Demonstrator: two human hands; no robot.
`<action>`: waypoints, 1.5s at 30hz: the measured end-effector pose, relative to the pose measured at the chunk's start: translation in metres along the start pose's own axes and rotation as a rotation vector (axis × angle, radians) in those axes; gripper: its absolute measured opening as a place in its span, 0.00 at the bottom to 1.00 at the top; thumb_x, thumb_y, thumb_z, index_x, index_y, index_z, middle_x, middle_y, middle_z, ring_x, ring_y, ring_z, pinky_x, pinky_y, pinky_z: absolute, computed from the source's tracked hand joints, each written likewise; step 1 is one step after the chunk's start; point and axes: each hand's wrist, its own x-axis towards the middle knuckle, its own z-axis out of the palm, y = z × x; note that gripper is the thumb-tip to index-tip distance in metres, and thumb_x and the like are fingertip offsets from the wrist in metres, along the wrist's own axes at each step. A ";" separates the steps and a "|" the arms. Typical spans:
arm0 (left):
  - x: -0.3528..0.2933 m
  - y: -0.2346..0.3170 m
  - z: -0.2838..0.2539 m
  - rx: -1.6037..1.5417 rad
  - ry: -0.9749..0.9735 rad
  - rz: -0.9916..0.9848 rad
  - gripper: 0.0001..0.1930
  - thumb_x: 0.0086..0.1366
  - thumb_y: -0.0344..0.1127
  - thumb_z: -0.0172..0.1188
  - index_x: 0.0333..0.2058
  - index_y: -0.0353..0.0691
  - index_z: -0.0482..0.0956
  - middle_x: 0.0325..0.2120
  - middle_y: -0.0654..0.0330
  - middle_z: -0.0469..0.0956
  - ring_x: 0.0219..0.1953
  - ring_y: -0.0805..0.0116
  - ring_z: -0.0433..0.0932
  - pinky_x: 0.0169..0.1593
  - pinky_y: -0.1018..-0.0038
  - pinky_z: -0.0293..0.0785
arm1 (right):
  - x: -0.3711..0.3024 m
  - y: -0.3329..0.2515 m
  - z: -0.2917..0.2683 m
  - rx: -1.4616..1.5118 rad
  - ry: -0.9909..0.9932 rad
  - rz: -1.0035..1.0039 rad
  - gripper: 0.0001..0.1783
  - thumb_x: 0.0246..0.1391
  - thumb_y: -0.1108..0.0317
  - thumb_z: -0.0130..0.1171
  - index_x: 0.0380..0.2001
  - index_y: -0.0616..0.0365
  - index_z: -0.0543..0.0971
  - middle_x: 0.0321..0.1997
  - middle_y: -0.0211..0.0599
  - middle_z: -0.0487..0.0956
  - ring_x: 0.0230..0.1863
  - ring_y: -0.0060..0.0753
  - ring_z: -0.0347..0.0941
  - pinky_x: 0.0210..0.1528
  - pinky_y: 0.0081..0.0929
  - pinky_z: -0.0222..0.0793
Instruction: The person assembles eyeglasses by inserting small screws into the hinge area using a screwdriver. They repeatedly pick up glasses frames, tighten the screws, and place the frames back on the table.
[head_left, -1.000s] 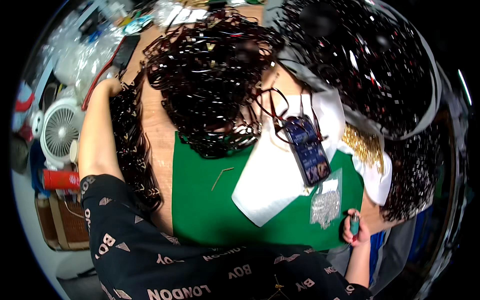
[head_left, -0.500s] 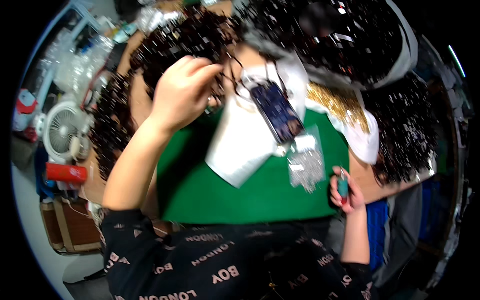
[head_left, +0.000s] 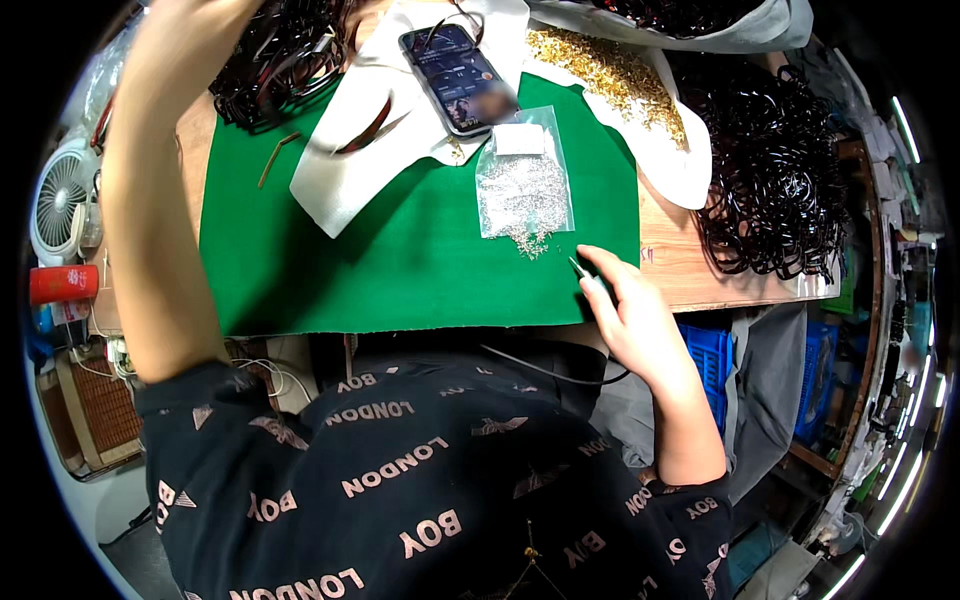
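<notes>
My right hand [head_left: 632,318] is closed around a screwdriver, whose thin metal tip [head_left: 576,267] points up and left and whose handle is hidden in the palm. Just beyond the tip, tiny silver screws [head_left: 530,242] spill from a clear plastic bag [head_left: 556,185] onto the green mat [head_left: 440,270]. My left hand [head_left: 200,30] reaches to the upper left beside a pile of glossy dark eyeglass frames [head_left: 285,60]; the top edge cuts off its fingers. A dark curved piece [head_left: 372,128] lies over the white cloth [head_left: 335,190]. Nearby is a slim brown eyeglass temple [head_left: 278,160].
A phone [head_left: 458,80] rests on the white cloth. Small gold parts [head_left: 610,75] are heaped on another white cloth at the back right. More glossy black frames [head_left: 775,180] pile up at the right. A white fan [head_left: 62,205] and a red can [head_left: 64,284] stand left.
The whole view has shifted, with the mat now higher and farther left. My left hand has moved out to the upper left; my right hand has brought the screwdriver closer to the spilled screws.
</notes>
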 end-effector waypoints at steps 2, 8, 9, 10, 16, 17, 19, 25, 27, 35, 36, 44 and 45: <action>-0.028 0.000 -0.017 -0.073 0.063 0.079 0.15 0.61 0.20 0.41 0.45 0.29 0.72 0.44 0.53 0.74 0.50 0.68 0.71 0.56 0.76 0.63 | 0.003 -0.007 -0.001 -0.051 -0.032 0.029 0.18 0.54 0.67 0.51 0.48 0.61 0.69 0.33 0.52 0.73 0.36 0.52 0.72 0.38 0.36 0.68; -0.106 -0.001 -0.042 -0.353 0.485 0.038 0.15 0.64 0.28 0.41 0.46 0.25 0.68 0.42 0.42 0.73 0.37 0.65 0.76 0.36 0.78 0.71 | 0.005 -0.011 0.008 -0.157 0.008 0.005 0.18 0.54 0.67 0.51 0.48 0.61 0.67 0.33 0.50 0.73 0.33 0.52 0.72 0.36 0.38 0.69; -0.115 0.010 -0.032 -0.362 0.587 -0.077 0.17 0.64 0.29 0.40 0.48 0.26 0.67 0.43 0.38 0.72 0.31 0.67 0.73 0.32 0.80 0.68 | 0.006 -0.014 0.008 -0.155 -0.022 -0.007 0.18 0.54 0.67 0.51 0.47 0.61 0.66 0.34 0.50 0.73 0.33 0.52 0.72 0.36 0.38 0.69; -0.120 0.023 -0.023 -0.378 0.682 -0.184 0.18 0.64 0.30 0.39 0.50 0.28 0.65 0.43 0.35 0.70 0.25 0.69 0.69 0.27 0.82 0.65 | 0.004 -0.015 0.007 -0.142 -0.016 0.000 0.18 0.53 0.67 0.51 0.47 0.61 0.67 0.34 0.50 0.73 0.33 0.53 0.72 0.36 0.39 0.69; -0.152 0.025 -0.012 -1.127 0.181 0.146 0.26 0.56 0.34 0.52 0.55 0.42 0.62 0.33 0.65 0.66 0.27 0.75 0.58 0.27 0.79 0.55 | -0.006 -0.022 0.006 -0.103 -0.014 0.072 0.18 0.53 0.67 0.51 0.48 0.54 0.69 0.31 0.47 0.71 0.30 0.49 0.72 0.33 0.37 0.70; -0.148 0.024 -0.002 -1.292 0.147 0.201 0.25 0.56 0.32 0.56 0.54 0.45 0.64 0.29 0.66 0.73 0.21 0.79 0.62 0.22 0.81 0.57 | -0.006 -0.022 0.007 -0.123 -0.028 0.074 0.18 0.53 0.67 0.51 0.49 0.53 0.69 0.30 0.46 0.71 0.29 0.48 0.72 0.32 0.36 0.70; -0.141 0.031 0.018 -1.576 0.105 0.157 0.24 0.60 0.34 0.53 0.56 0.43 0.61 0.22 0.67 0.74 0.14 0.80 0.62 0.18 0.83 0.57 | -0.004 -0.024 0.009 -0.167 -0.051 0.072 0.19 0.53 0.67 0.51 0.50 0.51 0.69 0.28 0.44 0.69 0.26 0.46 0.71 0.29 0.35 0.70; -0.146 0.049 0.080 -2.053 -0.068 -0.026 0.20 0.67 0.38 0.41 0.55 0.34 0.57 0.09 0.71 0.72 0.05 0.81 0.59 0.13 0.82 0.51 | -0.008 -0.029 0.018 -0.357 -0.045 0.081 0.19 0.53 0.66 0.51 0.50 0.49 0.70 0.27 0.44 0.67 0.23 0.44 0.70 0.25 0.35 0.69; -0.154 0.061 0.100 -2.289 -0.177 -0.055 0.17 0.65 0.37 0.43 0.50 0.36 0.63 0.10 0.70 0.72 0.05 0.77 0.58 0.17 0.78 0.53 | -0.008 -0.026 0.022 -0.389 -0.022 0.104 0.20 0.53 0.66 0.51 0.51 0.48 0.69 0.29 0.44 0.68 0.23 0.44 0.71 0.25 0.35 0.69; -0.175 0.092 0.142 -2.584 -0.314 -0.489 0.13 0.66 0.38 0.45 0.40 0.33 0.68 0.10 0.66 0.67 0.13 0.76 0.61 0.24 0.79 0.55 | -0.002 -0.028 0.017 -0.332 -0.018 0.094 0.17 0.53 0.66 0.51 0.48 0.48 0.72 0.28 0.44 0.69 0.22 0.44 0.71 0.25 0.34 0.69; -0.178 0.091 0.148 -2.566 -0.329 -0.537 0.14 0.66 0.39 0.45 0.41 0.33 0.68 0.11 0.66 0.66 0.13 0.76 0.61 0.24 0.79 0.55 | -0.002 -0.028 0.017 -0.334 -0.018 0.096 0.17 0.53 0.66 0.51 0.48 0.48 0.72 0.28 0.44 0.69 0.22 0.44 0.71 0.25 0.34 0.69; -0.182 0.088 0.166 -2.581 -0.300 -0.920 0.12 0.62 0.34 0.51 0.42 0.34 0.70 0.27 0.63 0.64 0.23 0.76 0.61 0.26 0.80 0.59 | -0.004 -0.027 0.017 -0.314 -0.002 0.095 0.17 0.52 0.66 0.52 0.48 0.48 0.73 0.27 0.43 0.69 0.21 0.43 0.71 0.23 0.33 0.69; -0.182 0.088 0.166 -2.584 -0.307 -0.913 0.12 0.62 0.34 0.51 0.42 0.34 0.71 0.27 0.63 0.64 0.23 0.76 0.61 0.26 0.80 0.59 | -0.005 -0.026 0.017 -0.314 0.013 0.093 0.17 0.52 0.66 0.53 0.48 0.48 0.73 0.27 0.43 0.69 0.21 0.42 0.71 0.23 0.33 0.69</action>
